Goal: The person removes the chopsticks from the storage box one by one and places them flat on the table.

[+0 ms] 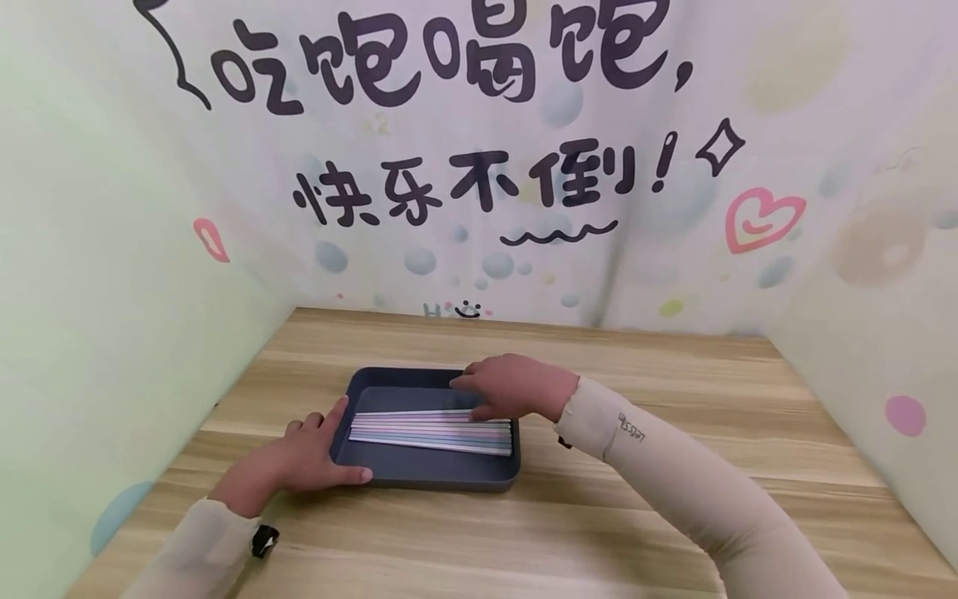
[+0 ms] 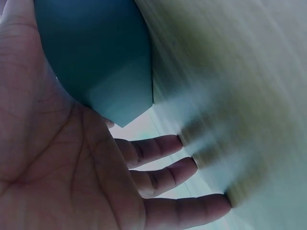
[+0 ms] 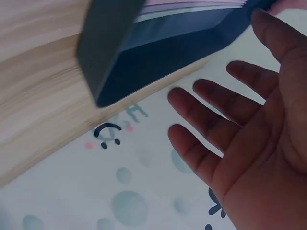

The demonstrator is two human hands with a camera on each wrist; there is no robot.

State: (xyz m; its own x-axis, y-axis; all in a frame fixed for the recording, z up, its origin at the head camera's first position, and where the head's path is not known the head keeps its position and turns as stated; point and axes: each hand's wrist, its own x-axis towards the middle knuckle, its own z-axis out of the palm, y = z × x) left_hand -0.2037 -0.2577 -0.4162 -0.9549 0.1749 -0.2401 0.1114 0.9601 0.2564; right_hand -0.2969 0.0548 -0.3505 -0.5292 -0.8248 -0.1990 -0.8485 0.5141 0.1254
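Observation:
A dark grey-blue rectangular tray (image 1: 441,476) lies on the table, holding several long thin pieces (image 1: 430,430) in white, pink and light blue, side by side. I cannot tell if these are sticks or straws. My left hand (image 1: 310,456) rests at the tray's near left corner, thumb along the front edge and index finger at the left side. In the left wrist view, its other fingers reach straight to the table beside the tray wall (image 2: 105,52). Over the tray's far right part is my right hand (image 1: 520,384); the right wrist view shows its fingers (image 3: 201,115) extended, holding nothing.
The wood-grain table (image 1: 599,532) extends around the tray. A pale back wall (image 1: 419,283) with dark writing rises behind it, and side walls stand left and right. A black strap (image 1: 264,541) hangs by the left sleeve.

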